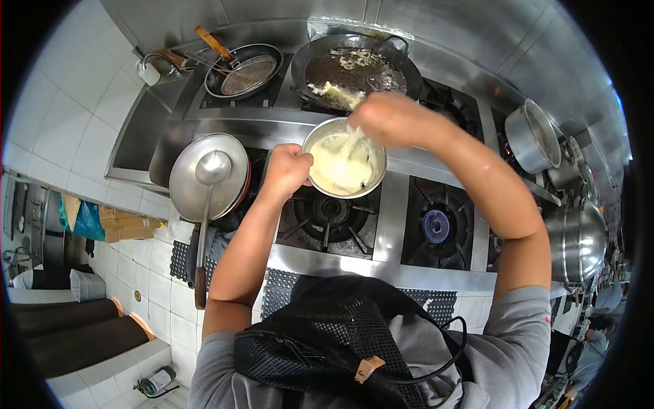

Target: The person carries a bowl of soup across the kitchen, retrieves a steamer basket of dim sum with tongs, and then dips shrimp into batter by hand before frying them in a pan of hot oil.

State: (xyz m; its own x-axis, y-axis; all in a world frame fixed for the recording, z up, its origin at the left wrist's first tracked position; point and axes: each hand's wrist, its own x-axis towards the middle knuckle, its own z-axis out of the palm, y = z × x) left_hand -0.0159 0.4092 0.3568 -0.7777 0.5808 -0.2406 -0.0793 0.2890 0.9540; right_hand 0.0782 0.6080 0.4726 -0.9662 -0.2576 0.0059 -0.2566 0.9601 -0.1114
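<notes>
My left hand (pixel 289 172) is closed on the near-left rim of a metal bowl (pixel 382 169), thumb over the edge. Pale yellow batter (pixel 334 167) fills much of the bowl, which is held above the stove. Over its far right side is my right hand (pixel 387 120), slightly blurred, with the fingers pinched together. A pale, batter-coated strip of food (pixel 351 142) hangs from those fingertips down to the batter; its kind is hidden by the coating. Just beyond stands a wide black wok (pixel 298 71) of dark oil, with pale battered pieces (pixel 357 60) frying in it.
A ladle (pixel 213 168) lies across a wide metal pan (pixel 187 184) on my left, its handle sticking out toward me. A blue flame (pixel 436 225) burns on the front right burner. Metal pots (pixel 533 136) line the right side. A strainer (pixel 249 75) rests in a frying pan at back left.
</notes>
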